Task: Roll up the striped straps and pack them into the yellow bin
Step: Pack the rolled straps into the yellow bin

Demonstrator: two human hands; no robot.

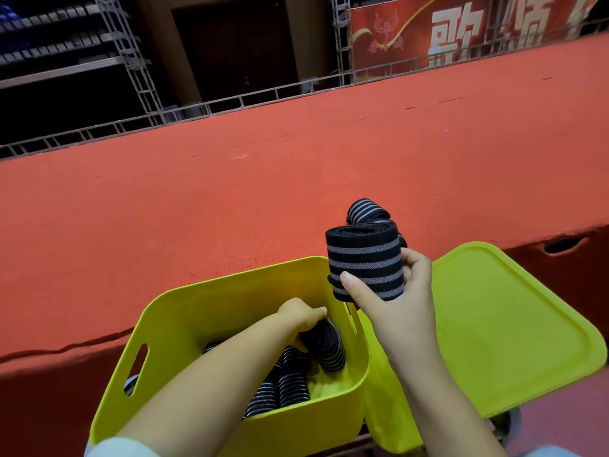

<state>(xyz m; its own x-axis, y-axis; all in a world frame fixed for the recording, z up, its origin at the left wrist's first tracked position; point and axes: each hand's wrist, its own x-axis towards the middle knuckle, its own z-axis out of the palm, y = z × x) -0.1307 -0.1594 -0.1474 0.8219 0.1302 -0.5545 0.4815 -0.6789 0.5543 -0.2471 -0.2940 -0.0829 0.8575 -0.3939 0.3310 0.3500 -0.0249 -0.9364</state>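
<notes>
Up close, the bin (184,311) is smooth yellow plastic with rounded corners and a slot handle cut in its left wall; its flat lid (501,328) lies tilted just to the right, touching the bin's side. Both rest against a platform covered in rough red carpet (230,199), whose front edge is frayed and torn in places.

Rolled straps (293,387) — ribbed black elastic with grey stripes — stand packed in the bin's right half; how many there are is hard to tell, as the left forearm covers some. The left hand (304,316) reaches down inside, fingers curled on a roll (326,349) leaning against the right wall. Its fingertips are hidden behind the roll.

The right hand (395,291) holds a fat roll (365,262) upright above the bin's right rim, thumb on the front, fingers wrapped behind. Beyond it more straps (367,209) lie on the carpet — partly hidden, so their shape is unclear.

Metal trusses (131,54) and a red banner (395,34) stand behind.
</notes>
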